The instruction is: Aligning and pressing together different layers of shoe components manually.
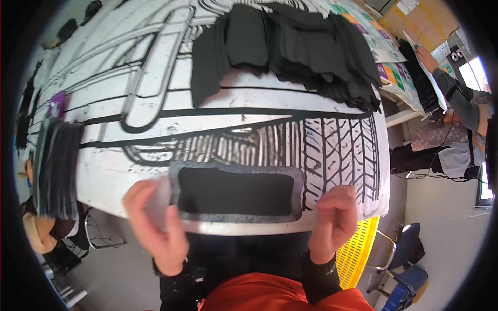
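My left hand (155, 223) and my right hand (334, 220) hold the two ends of a flat grey frame (236, 166) with a black rectangular piece (236, 192) inside it. I hold it at the near edge of a white table (155, 103) printed with black tyre-tread and outline drawings. The left hand is blurred. Both hands pinch the frame's pale lower strip, thumbs on top.
A heap of black fabric pieces (290, 46) lies at the far side of the table. A stack of dark sheets (57, 166) sits at the left edge. A yellow plastic crate (358, 254) stands below right. Another person (456, 119) works at the right beside coloured sheets (394, 72).
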A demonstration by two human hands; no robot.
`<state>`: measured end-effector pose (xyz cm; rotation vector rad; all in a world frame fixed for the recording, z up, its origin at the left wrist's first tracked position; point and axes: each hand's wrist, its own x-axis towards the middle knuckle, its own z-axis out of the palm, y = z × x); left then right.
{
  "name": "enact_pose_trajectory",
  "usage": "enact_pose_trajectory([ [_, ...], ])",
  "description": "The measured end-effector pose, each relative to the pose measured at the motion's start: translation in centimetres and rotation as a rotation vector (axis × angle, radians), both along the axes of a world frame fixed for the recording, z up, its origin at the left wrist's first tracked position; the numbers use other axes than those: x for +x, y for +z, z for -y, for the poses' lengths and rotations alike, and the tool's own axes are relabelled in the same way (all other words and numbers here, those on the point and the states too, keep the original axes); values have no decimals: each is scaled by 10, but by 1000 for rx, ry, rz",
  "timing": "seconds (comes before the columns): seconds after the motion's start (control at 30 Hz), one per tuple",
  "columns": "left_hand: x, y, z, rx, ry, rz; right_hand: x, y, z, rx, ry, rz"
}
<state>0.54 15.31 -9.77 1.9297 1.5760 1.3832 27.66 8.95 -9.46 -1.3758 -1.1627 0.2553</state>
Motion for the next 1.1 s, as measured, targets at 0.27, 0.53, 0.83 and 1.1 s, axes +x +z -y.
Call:
enact_pose_trajectory([
  [0.27, 39, 34, 32, -78, -377, -628, -49, 37, 16, -381, 197, 899],
  [0.53, 42, 18, 50, 22, -317, -719, -47, 17, 28, -250, 162, 1025],
  [0.83, 48, -2, 62, 212, -324, -716, -39, 9, 48, -248, 144, 1038],
  [1.1, 44, -3, 53, 124, -409, -640, -57, -17, 43, -250, 1, 991],
])
